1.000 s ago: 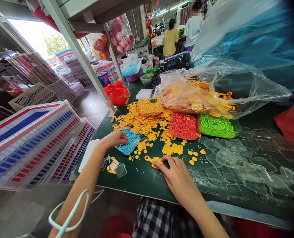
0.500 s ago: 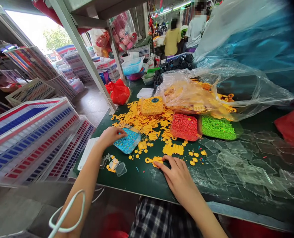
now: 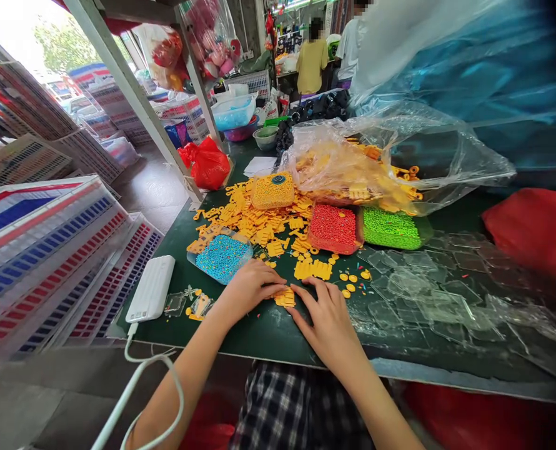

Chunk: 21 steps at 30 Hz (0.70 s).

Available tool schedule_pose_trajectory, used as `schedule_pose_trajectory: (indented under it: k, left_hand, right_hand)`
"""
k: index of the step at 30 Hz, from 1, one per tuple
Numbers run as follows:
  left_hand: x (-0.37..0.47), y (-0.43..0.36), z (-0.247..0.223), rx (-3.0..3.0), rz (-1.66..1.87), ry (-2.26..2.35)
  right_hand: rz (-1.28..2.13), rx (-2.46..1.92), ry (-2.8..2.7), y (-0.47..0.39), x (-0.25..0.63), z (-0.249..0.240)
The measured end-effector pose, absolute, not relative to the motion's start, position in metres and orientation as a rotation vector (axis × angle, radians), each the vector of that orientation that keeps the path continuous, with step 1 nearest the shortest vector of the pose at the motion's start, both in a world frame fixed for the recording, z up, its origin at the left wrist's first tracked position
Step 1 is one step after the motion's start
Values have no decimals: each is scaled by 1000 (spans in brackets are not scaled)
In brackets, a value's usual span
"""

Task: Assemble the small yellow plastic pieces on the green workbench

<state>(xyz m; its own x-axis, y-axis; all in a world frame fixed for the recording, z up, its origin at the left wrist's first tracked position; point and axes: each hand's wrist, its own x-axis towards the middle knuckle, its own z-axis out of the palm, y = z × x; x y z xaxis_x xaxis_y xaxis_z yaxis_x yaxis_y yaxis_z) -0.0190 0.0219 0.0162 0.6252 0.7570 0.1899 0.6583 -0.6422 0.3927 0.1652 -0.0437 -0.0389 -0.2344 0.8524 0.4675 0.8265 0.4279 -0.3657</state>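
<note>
A small yellow plastic piece (image 3: 285, 297) lies on the green table between my hands. My left hand (image 3: 253, 286) bends over its left end, fingertips pressed together; whatever they pinch is too small to make out. My right hand (image 3: 322, 310) holds the piece's right side between thumb and fingers. Beyond my left hand sits a tray of blue beads (image 3: 222, 257). A heap of yellow pieces (image 3: 254, 215) lies behind it, and a flat yellow piece (image 3: 312, 270) rests just above my right hand.
Trays of red beads (image 3: 335, 229), green beads (image 3: 390, 228) and yellow beads (image 3: 273, 190) stand farther back. Clear plastic plates (image 3: 428, 287) cover the right side. A white power bank (image 3: 151, 289) with a cable lies at left. Two people stand in the background.
My left hand has moved from the blue bead tray to the yellow piece beside my right hand. The view has shifted, showing more of the white power bank.
</note>
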Motion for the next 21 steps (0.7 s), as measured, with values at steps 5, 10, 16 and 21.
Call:
schedule_pose_trajectory:
  k: [5, 10, 16, 21]
  left_hand:
    - [-11, 21, 5, 2620, 537, 1071]
    - [-11, 21, -3, 2612, 614, 983]
    - [-10, 18, -9, 2543, 730, 947]
    - [-12, 17, -8, 2473, 707, 964]
  right_hand:
    - [74, -1430, -2060, -43, 165, -37]
    - [114, -1435, -2041, -42, 164, -35]
    - [152, -1448, -2017, -42, 164, -32]
    - [159, -1444, -2019, -41, 165, -31]
